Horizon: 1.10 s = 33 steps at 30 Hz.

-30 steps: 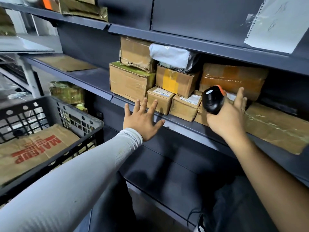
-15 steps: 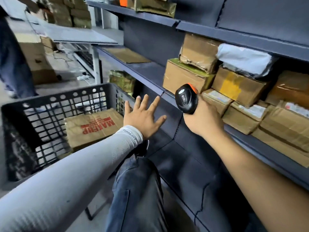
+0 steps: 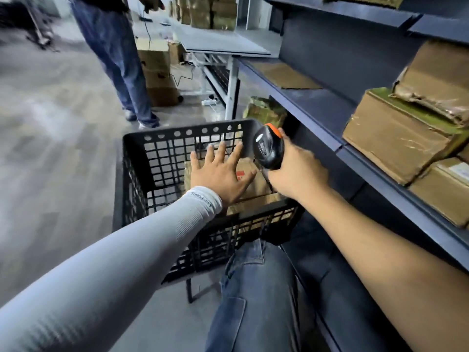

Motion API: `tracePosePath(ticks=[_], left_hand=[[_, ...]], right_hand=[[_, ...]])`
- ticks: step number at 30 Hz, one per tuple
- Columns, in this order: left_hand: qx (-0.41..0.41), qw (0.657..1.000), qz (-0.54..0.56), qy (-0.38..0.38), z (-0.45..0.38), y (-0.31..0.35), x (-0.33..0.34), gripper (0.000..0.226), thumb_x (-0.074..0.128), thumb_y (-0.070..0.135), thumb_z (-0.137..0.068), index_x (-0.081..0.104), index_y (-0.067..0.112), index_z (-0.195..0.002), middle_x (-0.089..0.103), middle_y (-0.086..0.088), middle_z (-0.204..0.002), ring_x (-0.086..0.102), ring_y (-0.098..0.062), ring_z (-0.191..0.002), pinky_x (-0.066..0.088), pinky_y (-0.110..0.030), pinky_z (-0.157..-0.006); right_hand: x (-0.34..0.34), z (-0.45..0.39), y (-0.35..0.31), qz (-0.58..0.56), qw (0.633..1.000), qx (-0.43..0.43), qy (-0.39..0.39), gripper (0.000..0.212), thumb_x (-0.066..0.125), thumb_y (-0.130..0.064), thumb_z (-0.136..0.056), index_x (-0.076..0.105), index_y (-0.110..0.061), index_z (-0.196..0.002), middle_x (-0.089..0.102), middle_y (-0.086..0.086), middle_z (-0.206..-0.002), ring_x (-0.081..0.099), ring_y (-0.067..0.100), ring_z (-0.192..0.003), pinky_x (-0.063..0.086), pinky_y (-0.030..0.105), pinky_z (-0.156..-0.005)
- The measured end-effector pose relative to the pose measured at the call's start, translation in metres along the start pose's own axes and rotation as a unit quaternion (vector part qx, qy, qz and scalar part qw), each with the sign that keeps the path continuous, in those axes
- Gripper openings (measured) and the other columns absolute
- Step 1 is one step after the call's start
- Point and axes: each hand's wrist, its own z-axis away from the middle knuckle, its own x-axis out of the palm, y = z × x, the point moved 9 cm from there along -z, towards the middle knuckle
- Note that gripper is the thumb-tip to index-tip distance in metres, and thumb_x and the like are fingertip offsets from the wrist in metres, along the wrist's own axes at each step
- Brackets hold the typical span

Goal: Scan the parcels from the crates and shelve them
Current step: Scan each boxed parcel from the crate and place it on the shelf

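There is small writing on the cuff of my grey sleeve, but it is too blurry for me to read. The brown parcel in the black crate has some red print on top, and my left hand covers most of it, so I cannot read that either. The parcel is a flat cardboard box, a bit worn, lying at the bottom of the crate on the side near the shelves. My left hand is over it with the fingers straight and spread wide, holding nothing. I cannot tell if it touches the box. My right hand is wrapped tight around the scanner, just above the crate's right edge. The scanner is black with an orange tip and a little white label that is too small to read. To my right, more brown boxes sit on the dark blue shelf, wrapped in shiny tape, and one has a green top. My knee in blue jeans is just in front of the crate. Another person in jeans stands on the floor past the crate.
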Motion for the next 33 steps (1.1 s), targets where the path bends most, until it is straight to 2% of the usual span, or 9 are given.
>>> tracePosePath(ticks=[7, 11, 14, 18, 21, 23, 26, 29, 33], left_hand=[[-0.054, 0.998, -0.018, -0.019, -0.003, -0.051, 0.004, 0.085, 0.012, 0.086, -0.092, -0.009, 0.044, -0.163, -0.003, -0.003, -0.175, -0.005, -0.029, -0.161, -0.007, -0.065, -0.124], [-0.049, 0.996, -0.030, -0.066, -0.005, -0.060, 0.031, 0.089, 0.014, 0.090, -0.088, -0.013, 0.047, -0.161, -0.007, -0.002, -0.174, -0.009, -0.028, -0.160, -0.010, -0.064, -0.123], [-0.009, 0.992, -0.043, -0.116, -0.007, -0.050, 0.061, 0.092, 0.017, 0.094, -0.084, -0.015, 0.051, -0.159, -0.009, 0.000, -0.174, -0.012, -0.028, -0.160, -0.011, -0.066, -0.123], [0.039, 0.978, -0.059, -0.199, -0.015, -0.032, 0.091, 0.101, 0.022, 0.099, -0.079, -0.013, 0.049, -0.160, -0.013, 0.004, -0.173, -0.015, -0.025, -0.159, -0.015, -0.067, -0.121], [0.077, 0.964, -0.078, -0.242, -0.017, -0.021, 0.107, 0.107, 0.027, 0.100, -0.078, -0.010, 0.045, -0.162, -0.010, 0.003, -0.173, -0.013, -0.028, -0.160, -0.015, -0.070, -0.120], [0.122, 0.954, -0.102, -0.256, -0.016, -0.013, 0.115, 0.104, 0.038, 0.091, -0.084, -0.009, 0.043, -0.163, -0.006, -0.001, -0.174, -0.009, -0.031, -0.160, -0.014, -0.070, -0.120], [0.217, 0.937, -0.115, -0.248, -0.013, 0.009, 0.125, 0.097, 0.051, 0.072, -0.092, -0.009, 0.044, -0.163, -0.002, -0.004, -0.175, -0.005, -0.032, -0.160, -0.011, -0.065, -0.123], [0.290, 0.926, -0.126, -0.204, -0.011, 0.028, 0.133, 0.091, 0.049, 0.066, -0.096, -0.010, 0.047, -0.162, 0.000, -0.003, -0.175, -0.003, -0.032, -0.160, -0.012, -0.063, -0.123], [0.303, 0.917, -0.120, -0.230, -0.010, 0.034, 0.140, 0.088, 0.047, 0.065, -0.095, -0.008, 0.050, -0.161, 0.003, -0.006, -0.174, -0.003, -0.033, -0.160, -0.012, -0.064, -0.123]], right_hand=[[0.023, -0.030, -0.046, -0.016, 0.998, -0.040, -0.046, 0.088, 0.066, -0.031, -0.088, 0.018, -0.045, -0.160, 0.053, 0.009, -0.149, 0.055, 0.040, -0.128, 0.049, 0.049, -0.092], [0.053, -0.055, -0.050, 0.003, 0.994, -0.039, -0.100, 0.079, 0.058, -0.033, -0.079, 0.031, -0.045, -0.153, 0.064, 0.007, -0.130, 0.060, 0.038, -0.117, 0.051, 0.046, -0.089], [0.079, -0.075, -0.044, 0.026, 0.987, -0.018, -0.158, 0.061, 0.050, -0.035, -0.069, 0.052, -0.034, -0.130, 0.067, 0.008, -0.116, 0.062, 0.038, -0.108, 0.052, 0.050, -0.096], [0.127, -0.109, -0.024, 0.069, 0.973, -0.010, -0.221, 0.048, 0.045, -0.034, -0.058, 0.066, -0.018, -0.098, 0.069, 0.013, -0.097, 0.064, 0.036, -0.084, 0.057, 0.044, -0.084], [0.141, -0.109, -0.023, 0.081, 0.962, -0.014, -0.259, 0.052, 0.045, -0.035, -0.062, 0.068, -0.008, -0.100, 0.068, 0.015, -0.095, 0.064, 0.036, -0.084, 0.056, 0.042, -0.078], [0.138, -0.106, -0.023, 0.082, 0.959, -0.007, -0.272, 0.033, 0.051, -0.029, -0.079, 0.062, -0.004, -0.098, 0.065, 0.018, -0.097, 0.063, 0.035, -0.085, 0.056, 0.039, -0.077], [0.137, -0.109, -0.018, 0.068, 0.955, 0.009, -0.289, 0.018, 0.050, -0.013, -0.098, 0.062, -0.001, -0.104, 0.057, 0.012, -0.083, 0.056, 0.027, -0.077, 0.039, 0.028, -0.055], [0.137, -0.113, -0.010, 0.055, 0.956, 0.021, -0.287, 0.032, 0.053, -0.015, -0.099, 0.060, 0.004, -0.124, 0.060, 0.016, -0.101, 0.058, 0.031, -0.086, 0.037, 0.026, -0.052], [0.142, -0.122, -0.001, 0.043, 0.958, 0.038, -0.280, 0.023, 0.058, -0.015, -0.090, 0.063, 0.002, -0.103, 0.067, 0.019, -0.101, 0.060, 0.030, -0.078, 0.040, 0.027, -0.054]])
